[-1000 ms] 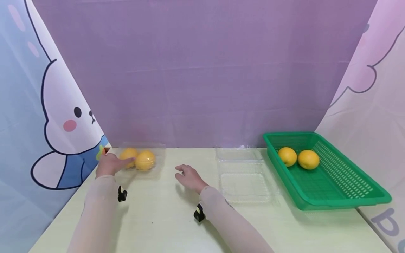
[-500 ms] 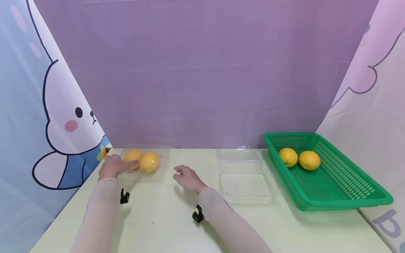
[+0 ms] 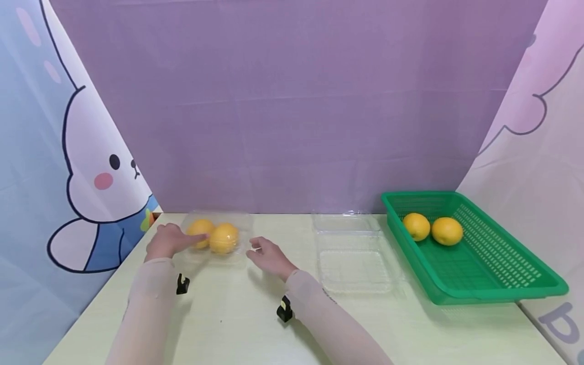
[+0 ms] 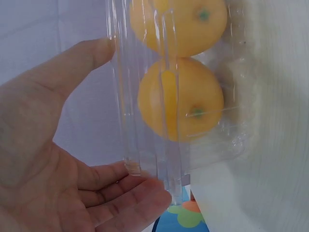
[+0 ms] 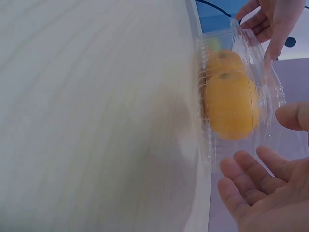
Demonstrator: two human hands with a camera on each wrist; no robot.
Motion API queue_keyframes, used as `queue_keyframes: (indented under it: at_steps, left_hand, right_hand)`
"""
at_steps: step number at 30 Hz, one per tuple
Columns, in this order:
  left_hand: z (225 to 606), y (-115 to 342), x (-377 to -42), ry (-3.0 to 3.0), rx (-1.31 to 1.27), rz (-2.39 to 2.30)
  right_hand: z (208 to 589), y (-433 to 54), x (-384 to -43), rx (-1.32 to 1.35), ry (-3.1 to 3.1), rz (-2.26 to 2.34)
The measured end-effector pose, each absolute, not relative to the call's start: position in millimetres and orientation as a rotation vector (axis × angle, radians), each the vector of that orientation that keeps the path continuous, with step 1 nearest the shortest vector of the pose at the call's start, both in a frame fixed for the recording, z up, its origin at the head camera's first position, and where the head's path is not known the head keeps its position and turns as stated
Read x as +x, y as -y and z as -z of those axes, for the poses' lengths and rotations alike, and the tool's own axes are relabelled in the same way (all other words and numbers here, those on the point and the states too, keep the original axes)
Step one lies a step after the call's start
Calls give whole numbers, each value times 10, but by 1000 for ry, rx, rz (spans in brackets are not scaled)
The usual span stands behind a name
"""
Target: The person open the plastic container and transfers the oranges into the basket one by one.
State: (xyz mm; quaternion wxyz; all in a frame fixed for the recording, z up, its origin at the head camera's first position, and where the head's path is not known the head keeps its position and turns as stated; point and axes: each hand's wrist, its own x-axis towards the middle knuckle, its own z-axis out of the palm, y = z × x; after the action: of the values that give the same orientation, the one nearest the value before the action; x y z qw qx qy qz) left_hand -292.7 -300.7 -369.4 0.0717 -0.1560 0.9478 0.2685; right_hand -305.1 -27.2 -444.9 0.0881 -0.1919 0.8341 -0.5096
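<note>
A clear plastic clamshell box (image 3: 245,223) holding two oranges (image 3: 223,239) lies closed at the back left of the table. My left hand (image 3: 166,242) is at its left end. In the left wrist view the thumb touches the lid rim, and the loosely extended fingers (image 4: 137,203) press at the box's end corner. To the right of the box, my right hand (image 3: 272,258) hovers with fingers apart and holds nothing. The right wrist view shows the fingertips of that hand (image 5: 270,193) just short of the box's near end.
A second clear plastic clamshell box (image 3: 353,268) lies unfolded right of the middle. Farther right stands a green basket (image 3: 483,294) with two oranges (image 3: 447,231) in it. A purple cloth wall (image 3: 296,111) closes off the back of the table (image 3: 237,324).
My left hand has slid the box with the oranges to the right and slightly nearer. The right hand has shifted a little left, and the gap between it and the box has narrowed.
</note>
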Motion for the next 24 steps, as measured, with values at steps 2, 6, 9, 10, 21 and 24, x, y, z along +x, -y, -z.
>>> queue_keyframes:
  at_steps: [2, 6, 9, 10, 21, 24]
  left_hand:
    - [3691, 2992, -2925, -2841, -465, -803]
    - [3683, 2974, -2924, -2828, -450, -783]
    - [3666, 2953, -2916, -2826, -450, -769]
    - [3661, 2944, -2912, -2826, -450, -765]
    - [3609, 2869, -2855, -2858, -390, -700]
    - [3594, 2850, -2838, -2841, -384, -694]
  right_hand:
    - [4442, 283, -3051, -573, -2474, 1543]
    - [4419, 295, -3043, -581, -2464, 1585]
    - [4399, 294, -3033, -595, -2470, 1590]
    - [4394, 293, -3030, -597, -2473, 1589]
    - [4353, 291, -3009, -567, -2516, 1583]
    - [4349, 292, -3008, -540, -2523, 1589]
